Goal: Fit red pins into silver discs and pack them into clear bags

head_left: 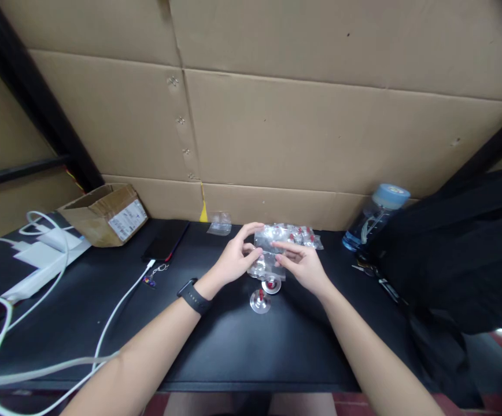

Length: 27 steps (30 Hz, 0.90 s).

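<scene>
Both the left hand (233,259) and right hand (302,264) grip a small clear plastic bag (265,254) of red-and-clear parts, held just above the black table (242,346). Two clear round discs with red centres (265,293) lie below; a blue-capped water bottle (375,222) stands right.

black matte tabletop (242,346) | left: open brown cardboard box (106,214), white cables (60,323), black phone (166,240) | middle: two small clear discs with red centres (265,293) | right: clear blue-capped water bottle (375,222), black fabric bag (459,260)
</scene>
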Available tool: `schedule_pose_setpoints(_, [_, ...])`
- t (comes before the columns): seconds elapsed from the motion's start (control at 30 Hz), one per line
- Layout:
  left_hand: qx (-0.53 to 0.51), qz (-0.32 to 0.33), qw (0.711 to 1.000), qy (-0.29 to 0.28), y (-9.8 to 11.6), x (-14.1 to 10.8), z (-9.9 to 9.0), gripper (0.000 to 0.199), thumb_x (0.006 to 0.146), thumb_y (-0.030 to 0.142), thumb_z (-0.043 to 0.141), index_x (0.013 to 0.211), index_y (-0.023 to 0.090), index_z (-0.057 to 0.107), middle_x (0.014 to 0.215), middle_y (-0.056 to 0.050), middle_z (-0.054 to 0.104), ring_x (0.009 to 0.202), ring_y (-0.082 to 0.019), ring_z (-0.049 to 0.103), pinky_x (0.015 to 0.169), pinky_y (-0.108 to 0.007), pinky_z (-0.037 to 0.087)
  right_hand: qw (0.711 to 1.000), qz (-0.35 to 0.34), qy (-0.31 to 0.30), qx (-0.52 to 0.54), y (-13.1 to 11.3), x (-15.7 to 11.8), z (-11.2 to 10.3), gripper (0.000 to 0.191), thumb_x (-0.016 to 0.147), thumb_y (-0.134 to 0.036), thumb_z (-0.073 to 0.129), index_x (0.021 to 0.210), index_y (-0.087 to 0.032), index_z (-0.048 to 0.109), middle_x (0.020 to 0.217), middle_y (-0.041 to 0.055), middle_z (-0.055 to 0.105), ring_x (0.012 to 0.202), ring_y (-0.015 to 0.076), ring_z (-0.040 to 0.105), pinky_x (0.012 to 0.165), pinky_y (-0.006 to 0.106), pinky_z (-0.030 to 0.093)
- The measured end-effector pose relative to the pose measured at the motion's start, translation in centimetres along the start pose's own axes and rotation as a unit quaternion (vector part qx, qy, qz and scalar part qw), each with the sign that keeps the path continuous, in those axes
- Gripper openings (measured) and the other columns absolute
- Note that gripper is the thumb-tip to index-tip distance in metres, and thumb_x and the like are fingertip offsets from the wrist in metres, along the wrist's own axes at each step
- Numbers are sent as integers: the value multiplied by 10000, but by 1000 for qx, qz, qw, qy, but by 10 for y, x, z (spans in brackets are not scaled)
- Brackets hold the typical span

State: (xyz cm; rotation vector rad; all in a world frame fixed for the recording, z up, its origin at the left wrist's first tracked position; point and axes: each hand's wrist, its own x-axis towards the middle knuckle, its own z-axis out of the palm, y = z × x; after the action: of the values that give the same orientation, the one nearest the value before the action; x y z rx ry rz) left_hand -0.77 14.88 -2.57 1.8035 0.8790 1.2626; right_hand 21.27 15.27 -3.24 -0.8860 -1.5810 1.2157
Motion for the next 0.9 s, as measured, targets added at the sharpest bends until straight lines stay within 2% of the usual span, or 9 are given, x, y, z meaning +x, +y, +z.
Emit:
schedule_pose_setpoints(0.1, [180,88,978,48,5,-2,-2,468,905,285,667,1348,242,522,1420,-133,538,1114,-237,631,940,-387,515,1000,-4,12,-9,2,1,-3,570,813,-379,804,1333,-178,684,834,51,774,736,223,750,789,398,619])
schedule_pose_setpoints(0.17, [280,138,949,28,11,-3,-4,439,862,351,736,1257,228,590,1354,-123,585,1247,-290,557,1045,-439,435,1000,0,20,-14,4,3,-5,623,819,-393,798,1380,-171,645,794,39,759,753,233,755,794,398,615])
schedule_pose_setpoints(0.3, [383,179,900,-107,13,-6,-2,323,866,349,753,1156,246,655,1194,-55,698,1121,-240,622,949,-379,403,1000,-2,14,-26,7,4,-5,613,818,-413,797,1364,-173,653,860,56,764,755,231,744,750,380,613])
schedule_pose_setpoints(0.37, [426,193,877,-107,9,-8,2,184,927,226,669,1111,237,678,1153,-45,723,1066,-209,637,893,-361,385,1000,1,-4,-30,7,3,-2,602,836,-420,781,1371,-177,647,825,48,755,713,215,726,716,368,610])
schedule_pose_setpoints(0.47, [462,214,857,-78,-1,-7,4,193,953,116,579,1063,216,702,1091,-49,753,988,-192,646,840,-358,379,999,6,-30,-24,6,1,1,604,885,-426,731,1427,-198,594,769,29,736,690,203,716,713,360,604])
schedule_pose_setpoints(0.53, [475,217,852,-44,-6,-4,-5,215,963,113,558,1060,218,718,1078,-54,767,966,-200,651,831,-368,385,999,-9,-23,-28,6,1,1,561,905,-423,707,1419,-228,595,949,64,755,734,196,731,731,353,601])
schedule_pose_setpoints(0.63, [501,178,845,58,-16,3,-33,265,992,138,518,1090,239,743,1125,-67,773,1021,-225,656,875,-408,388,998,-44,4,-47,9,3,-2,477,909,-413,699,1359,-272,624,1390,119,601,784,168,743,719,324,594])
schedule_pose_setpoints(0.73, [532,86,832,133,-33,9,-68,319,1027,196,468,1183,269,736,1225,-72,753,1142,-256,638,951,-461,366,996,-56,15,-66,12,5,-6,443,912,-409,690,1329,-276,619,1472,123,511,804,158,736,686,299,583])
schedule_pose_setpoints(0.9, [578,-70,812,35,-71,10,-99,392,1048,304,407,1366,304,636,1471,-48,605,1398,-295,491,1058,-538,327,994,-58,8,-88,14,6,-7,408,917,-404,671,1293,-261,606,1427,117,532,836,166,730,738,319,595])
